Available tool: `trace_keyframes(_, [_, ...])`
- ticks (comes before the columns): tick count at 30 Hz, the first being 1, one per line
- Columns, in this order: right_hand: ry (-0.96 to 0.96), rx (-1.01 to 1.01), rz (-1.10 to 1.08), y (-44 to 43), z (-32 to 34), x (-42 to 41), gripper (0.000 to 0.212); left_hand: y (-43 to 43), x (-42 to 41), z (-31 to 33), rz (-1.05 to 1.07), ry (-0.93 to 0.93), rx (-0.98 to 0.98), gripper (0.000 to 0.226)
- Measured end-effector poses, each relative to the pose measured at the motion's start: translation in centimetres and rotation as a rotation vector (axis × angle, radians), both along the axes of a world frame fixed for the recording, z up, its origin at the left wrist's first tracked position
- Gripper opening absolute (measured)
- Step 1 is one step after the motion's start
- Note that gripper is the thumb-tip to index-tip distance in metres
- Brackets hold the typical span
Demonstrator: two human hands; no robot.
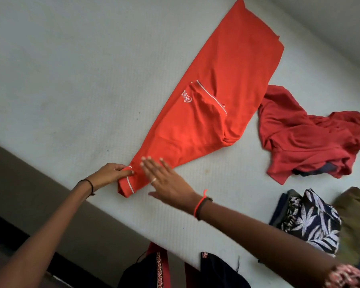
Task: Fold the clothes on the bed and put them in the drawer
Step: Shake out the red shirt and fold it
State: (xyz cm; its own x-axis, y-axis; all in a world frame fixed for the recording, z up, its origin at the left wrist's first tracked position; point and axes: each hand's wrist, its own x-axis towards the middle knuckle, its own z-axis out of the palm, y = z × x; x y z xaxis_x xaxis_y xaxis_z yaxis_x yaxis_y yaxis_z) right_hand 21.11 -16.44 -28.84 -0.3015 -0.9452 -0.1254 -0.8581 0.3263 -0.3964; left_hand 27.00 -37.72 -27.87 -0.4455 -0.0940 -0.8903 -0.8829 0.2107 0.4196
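The orange shirt [216,90] lies flat on the white bed [71,69]. It is folded into a long, thin shape, and it runs from the near edge of the bed up toward the far side. In the middle of the shirt is a pocket [208,98] with a white line along its top and small white writing beside it. At the near end of the shirt, the left hand [110,173] holds the cuff. Its fingers [125,172] are curled and pinch the cloth by the white line there. Just beside it, the right hand [166,181] is flat over the same end of the shirt. Its fingers [152,165] are straight and hold nothing. I cannot tell if they press the shirt or float just above it. There is a ring [153,180] on one finger and an orange band [200,202] on that wrist. To the right of the shirt, close but not touching, a dark red cloth [308,138] lies in a messy heap. Nearer than that heap, well apart from the shirt, is a folded dark cloth with white leaves [312,221], with a green cloth [355,215] next to it.
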Motion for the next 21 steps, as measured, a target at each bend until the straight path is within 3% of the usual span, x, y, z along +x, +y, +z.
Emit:
trace_keyframes(2, [0.037, 0.069, 0.037, 0.2, -0.2, 2.6, 0.081, -0.5, -0.2, 0.1, -0.012, -0.004, 0.056, 0.008])
trace_keyframes(6, [0.059, 0.013, -0.082, -0.8, -0.8, 4.3, 0.054, -1.1, 0.2, 0.3, -0.028, -0.015, 0.129, 0.021])
trace_keyframes(10, [0.010, -0.050, -0.144, -1.1, -0.7, 5.1, 0.048, -0.2, 0.6, 1.4, -0.025, -0.015, 0.163, 0.024])
trace_keyframes(15, [-0.154, -0.072, -0.194, 1.0, 0.1, 7.4, 0.052, 0.8, 1.5, 3.1, -0.082, -0.137, 0.336, 0.062])
trace_keyframes(19, [-0.356, -0.058, -0.199, 3.5, 0.6, 11.5, 0.057, 2.3, 2.2, 4.4, -0.407, -0.295, 0.359, 0.053])
trace_keyframes(21, [-0.467, -0.055, -0.272, 4.0, 0.7, 13.4, 0.059, 1.9, 1.8, 4.6, -0.539, -0.303, 0.242, 0.081])
